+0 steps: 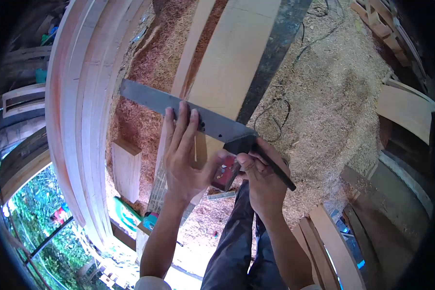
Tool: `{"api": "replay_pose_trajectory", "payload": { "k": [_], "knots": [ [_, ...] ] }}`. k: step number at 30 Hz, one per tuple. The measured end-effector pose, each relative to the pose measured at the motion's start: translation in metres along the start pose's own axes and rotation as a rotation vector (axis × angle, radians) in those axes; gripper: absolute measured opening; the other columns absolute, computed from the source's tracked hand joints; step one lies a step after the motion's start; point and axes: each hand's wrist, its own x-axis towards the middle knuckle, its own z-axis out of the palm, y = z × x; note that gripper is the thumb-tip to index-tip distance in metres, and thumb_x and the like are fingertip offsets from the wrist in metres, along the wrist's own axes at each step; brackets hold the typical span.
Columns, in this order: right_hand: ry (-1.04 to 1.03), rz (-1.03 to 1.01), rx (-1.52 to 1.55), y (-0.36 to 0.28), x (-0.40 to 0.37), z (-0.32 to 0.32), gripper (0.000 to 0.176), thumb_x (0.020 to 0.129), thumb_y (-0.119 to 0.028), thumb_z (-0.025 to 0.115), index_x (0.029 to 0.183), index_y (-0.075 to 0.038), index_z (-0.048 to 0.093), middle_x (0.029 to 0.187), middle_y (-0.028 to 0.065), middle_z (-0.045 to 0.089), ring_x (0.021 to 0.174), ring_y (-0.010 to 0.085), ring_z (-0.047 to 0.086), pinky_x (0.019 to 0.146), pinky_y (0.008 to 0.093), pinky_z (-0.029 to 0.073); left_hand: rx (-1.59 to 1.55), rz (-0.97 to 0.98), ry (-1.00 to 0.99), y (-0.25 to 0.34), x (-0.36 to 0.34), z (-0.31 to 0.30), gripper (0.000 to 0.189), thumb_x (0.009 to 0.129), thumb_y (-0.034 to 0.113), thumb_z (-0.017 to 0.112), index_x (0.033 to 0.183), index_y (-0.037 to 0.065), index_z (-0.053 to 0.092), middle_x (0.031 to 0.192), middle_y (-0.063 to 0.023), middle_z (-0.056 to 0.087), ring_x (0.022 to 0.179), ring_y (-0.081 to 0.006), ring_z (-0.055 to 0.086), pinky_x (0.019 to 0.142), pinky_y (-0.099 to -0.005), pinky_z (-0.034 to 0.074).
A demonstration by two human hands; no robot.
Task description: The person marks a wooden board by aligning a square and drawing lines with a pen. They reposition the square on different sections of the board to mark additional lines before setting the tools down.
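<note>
A grey metal try square [150,98] lies slanted across a long pale board [232,53]. My left hand [181,162] holds it, fingertips pressed along the blade and thumb stretched toward a red piece [223,175] with a dark edge. At the blade's right end is my right hand [266,186], closed, thumb bent against the fingers. A slim dark pencil-like stick [280,175] sticks out from that hand, slanting down to the right. The palm and curled fingers hide part of the stick and the corner of the square.
Long curved planks [89,96] stand at the left, beside a short wood block [126,169]. Sawdust and shavings [328,111] cover the floor, with a thin black cord [279,116] on them. More cut boards [336,249] lean at lower right.
</note>
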Motion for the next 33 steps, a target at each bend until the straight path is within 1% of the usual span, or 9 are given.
{"api": "replay_pose_trajectory", "payload": {
  "k": [1,4,5,9,11,16,18,21,33],
  "knots": [
    [-0.012,0.003,0.002,-0.001,0.001,0.0,0.039,0.089,-0.014,0.07,0.121,0.006,0.058,0.096,0.0097,0.068,0.087,0.0097,0.062,0.076,0.0238,0.051,0.011,-0.003,-0.047,-0.008,-0.001,-0.003,0.07,0.086,0.038,0.068,0.139,-0.001,0.047,0.15,-0.0212,0.036,0.145,-0.0386,0.022,0.116,-0.0501,0.021],
    [0.0,0.025,0.06,-0.007,0.001,0.005,0.038,0.089,-0.013,0.071,0.12,0.005,0.058,0.097,0.0085,0.068,0.087,0.0099,0.062,0.076,0.0237,0.051,-0.056,-0.015,-0.074,-0.013,-0.001,-0.004,0.064,0.088,0.032,0.065,0.139,-0.001,0.047,0.151,-0.0209,0.036,0.145,-0.0382,0.02,0.116,-0.05,0.02],
    [0.004,0.03,0.08,-0.009,0.0,0.005,0.037,0.089,-0.012,0.071,0.12,0.005,0.058,0.098,0.0081,0.067,0.087,0.01,0.062,0.077,0.0234,0.051,-0.039,-0.005,-0.083,-0.016,-0.002,-0.004,0.073,0.084,0.04,0.071,0.14,-0.001,0.046,0.151,-0.0208,0.034,0.145,-0.0376,0.019,0.116,-0.05,0.021],
    [0.006,0.068,0.063,-0.01,-0.001,0.003,0.037,0.089,-0.009,0.07,0.12,0.005,0.058,0.1,0.0073,0.067,0.087,0.0095,0.062,0.077,0.0226,0.05,0.01,0.039,-0.07,-0.004,0.0,-0.005,0.088,0.074,0.049,0.077,0.14,0.0,0.046,0.152,-0.0205,0.034,0.146,-0.0368,0.019,0.115,-0.0506,0.022],
    [0.006,0.081,0.113,-0.011,-0.001,0.004,0.037,0.089,-0.009,0.07,0.121,0.005,0.057,0.099,0.007,0.067,0.087,0.009,0.062,0.076,0.0222,0.05,0.099,0.024,-0.081,-0.003,0.0,-0.005,0.099,0.066,0.05,0.083,0.142,0.002,0.044,0.151,-0.0203,0.035,0.143,-0.044,0.022,0.114,-0.0498,0.027],
    [-0.023,0.057,0.038,-0.008,0.003,-0.001,0.037,0.09,-0.01,0.069,0.121,0.005,0.057,0.098,0.0071,0.067,0.086,0.0088,0.063,0.074,0.0217,0.054,0.061,0.029,-0.04,-0.003,-0.001,-0.003,0.096,0.066,0.05,0.082,0.141,0.003,0.046,0.151,-0.0198,0.036,0.143,-0.0425,0.023,0.113,-0.0493,0.028],
    [-0.041,0.177,0.152,-0.014,0.003,-0.002,0.038,0.09,-0.011,0.069,0.121,0.005,0.057,0.098,0.0094,0.067,0.085,0.0112,0.065,0.071,0.024,0.058,0.06,0.022,-0.031,-0.001,-0.001,-0.005,0.095,0.067,0.05,0.082,0.141,0.003,0.046,0.151,-0.0199,0.036,0.143,-0.042,0.023,0.113,-0.049,0.028],
    [-0.047,0.193,0.151,-0.016,0.005,-0.002,0.039,0.09,-0.012,0.069,0.121,0.006,0.056,0.099,0.0114,0.066,0.086,0.0135,0.066,0.068,0.0273,0.061,0.054,0.011,-0.029,0.001,0.0,-0.007,0.09,0.069,0.048,0.081,0.14,0.002,0.047,0.149,-0.0198,0.039,0.143,-0.0419,0.025,0.114,-0.0494,0.027],
    [-0.04,0.248,0.187,-0.013,0.007,-0.004,0.04,0.087,-0.017,0.074,0.117,0.003,0.056,0.099,0.0096,0.065,0.087,0.0129,0.067,0.067,0.028,0.062,0.041,-0.033,0.0,0.001,0.0,-0.004,0.081,0.069,0.044,0.079,0.135,0.005,0.053,0.148,-0.0159,0.042,0.141,-0.0401,0.029,0.114,-0.0503,0.026]
  ]
}}
